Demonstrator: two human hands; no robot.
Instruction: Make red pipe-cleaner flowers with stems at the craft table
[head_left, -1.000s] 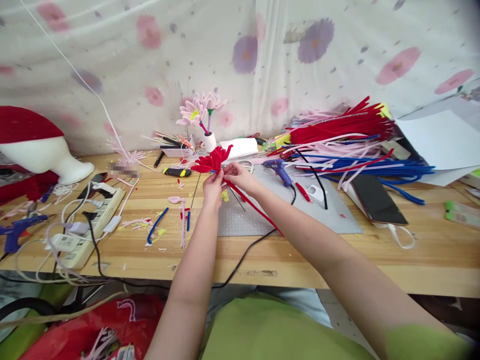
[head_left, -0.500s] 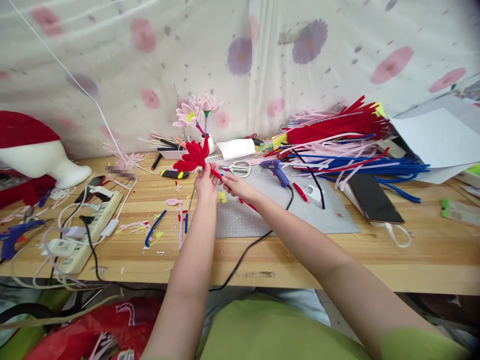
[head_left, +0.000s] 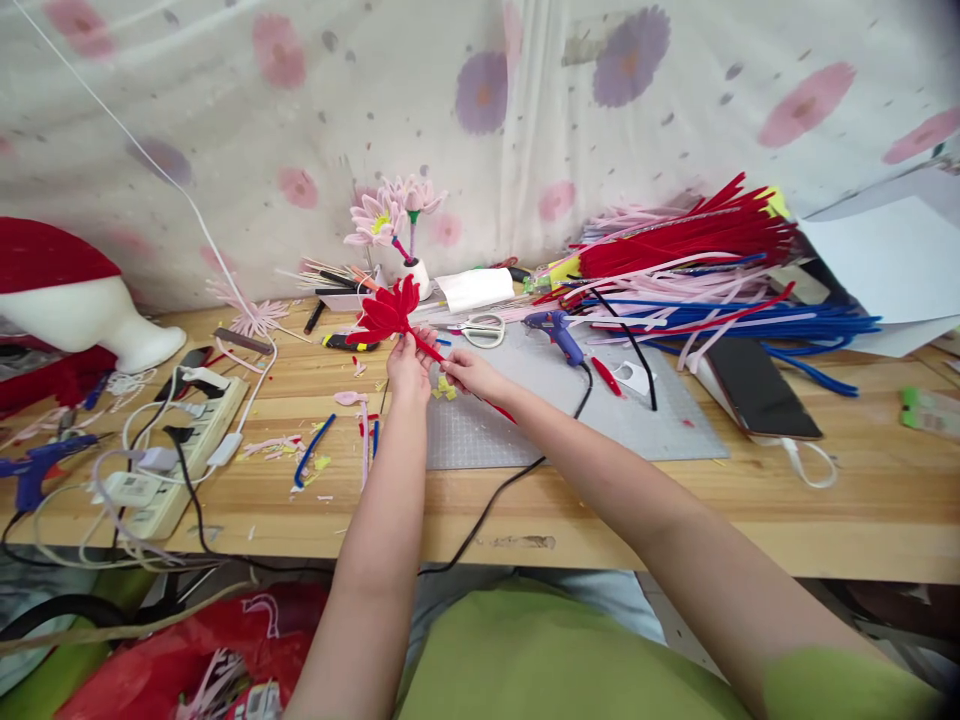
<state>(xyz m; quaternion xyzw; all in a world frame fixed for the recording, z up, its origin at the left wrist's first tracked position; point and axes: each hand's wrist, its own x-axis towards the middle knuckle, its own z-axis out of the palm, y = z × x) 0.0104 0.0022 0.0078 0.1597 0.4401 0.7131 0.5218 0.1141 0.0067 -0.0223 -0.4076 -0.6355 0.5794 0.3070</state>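
A red fuzzy pipe-cleaner flower (head_left: pixel 385 312) tilts up and leftward above the worktop. My left hand (head_left: pixel 409 366) is closed around the base of the flower. From there a red fuzzy stem (head_left: pixel 429 349) runs to my right hand (head_left: pixel 472 373), whose fingers pinch it. A red pipe cleaner's tail (head_left: pixel 501 411) shows below my right hand; whether it belongs to the same piece is hidden. Under the hands lies a grey cutting mat (head_left: pixel 480 445) with yellow scraps (head_left: pixel 445 388). Scissors (head_left: pixel 484 330) rest just beyond.
A blue glue gun (head_left: pixel 559 335) lies on the mat, its black cord trailing forward. Bundled pipe cleaners (head_left: pixel 690 240) and a phone (head_left: pixel 761 390) are to the right. Pink flowers (head_left: pixel 379 215) stand behind. A power strip (head_left: pixel 191 455) and a mannequin head (head_left: pixel 90 310) are left.
My right hand has shifted slightly away from my left, and more of the red stem shows between them. The flower has turned a little. The whole view has shifted slightly.
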